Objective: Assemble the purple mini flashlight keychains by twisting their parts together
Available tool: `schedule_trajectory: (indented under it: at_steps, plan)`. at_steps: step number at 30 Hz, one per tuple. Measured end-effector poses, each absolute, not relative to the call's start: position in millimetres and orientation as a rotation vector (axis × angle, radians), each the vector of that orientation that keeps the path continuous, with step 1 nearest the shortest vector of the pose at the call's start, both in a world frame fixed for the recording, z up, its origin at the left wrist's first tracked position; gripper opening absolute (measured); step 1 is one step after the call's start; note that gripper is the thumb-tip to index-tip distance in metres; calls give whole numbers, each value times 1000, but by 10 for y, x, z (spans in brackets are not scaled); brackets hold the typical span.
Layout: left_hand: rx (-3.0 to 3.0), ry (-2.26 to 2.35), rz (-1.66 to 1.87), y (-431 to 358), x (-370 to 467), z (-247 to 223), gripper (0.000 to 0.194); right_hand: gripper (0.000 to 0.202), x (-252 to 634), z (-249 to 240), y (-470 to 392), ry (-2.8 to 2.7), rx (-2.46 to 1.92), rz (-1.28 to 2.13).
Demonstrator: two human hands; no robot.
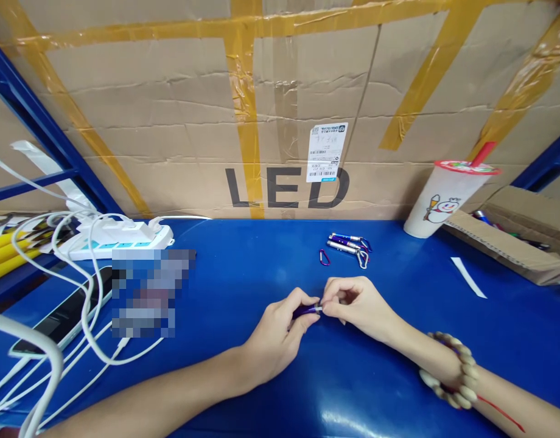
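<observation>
Nearest, a beaded bracelet point(462, 371) with a loose red cord point(501, 413) circled the right wrist, while white cables point(56, 359) looped over the left side of the blue table point(353, 377). Beyond, the left hand point(273, 340) pinched a small purple tube point(304, 311) between thumb and fingers, holding it just above the middle of the table. The right hand point(366, 310) had its thumb and forefinger pressed together at the tube's silvery end, the other fingers curled.

To the left lay a phone point(63, 319), partly under the cables, beside a pixelated patch. To the right, a curved white strip point(468, 278) lay flat. Past the hands, a red carabiner point(324, 258) lay near a cluster of slim metal tubes point(346, 244) — blue, purple and silver — with clips at their right ends.

Farther back stood a white power strip point(120, 240), with yellow rods point(10, 252) to its left; at the right, a tilted cup point(444, 201) with a red straw point(483, 154) stood beside an open carton point(508, 246). Behind everything rose a taped cardboard box point(170, 134) marked "LED" — a white label point(326, 152) partly over the D.
</observation>
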State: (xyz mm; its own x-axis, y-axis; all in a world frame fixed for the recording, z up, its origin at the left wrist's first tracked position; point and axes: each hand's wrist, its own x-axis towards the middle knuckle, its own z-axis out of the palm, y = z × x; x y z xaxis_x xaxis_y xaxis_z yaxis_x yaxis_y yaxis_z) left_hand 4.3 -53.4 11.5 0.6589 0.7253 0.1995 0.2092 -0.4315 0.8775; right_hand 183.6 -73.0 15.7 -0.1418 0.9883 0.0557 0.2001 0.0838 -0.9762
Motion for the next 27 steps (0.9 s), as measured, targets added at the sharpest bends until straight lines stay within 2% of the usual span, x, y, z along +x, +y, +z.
schedule_trajectory:
  at_steps: [4,10,19,22,27]
  plan:
    - [2064,718,767,-528,26,75,6,30,1753,198,-794,-1417,-1249,1201]
    - [2350,587,870,-423,-10,59,14,39,1667,194,-846,-1319,-1243,1350]
    - [2299,618,751,-411,-7,93,16,46,1707,153,-765,-1321,-1351,1412]
    - [2346,660,750,-377,-4,47,13,40,1766,111,-750,-1447,-1379,1283]
    - [2387,718,686,-369,-10,78,18,20,1854,125,-737,-1686,-1315,822]
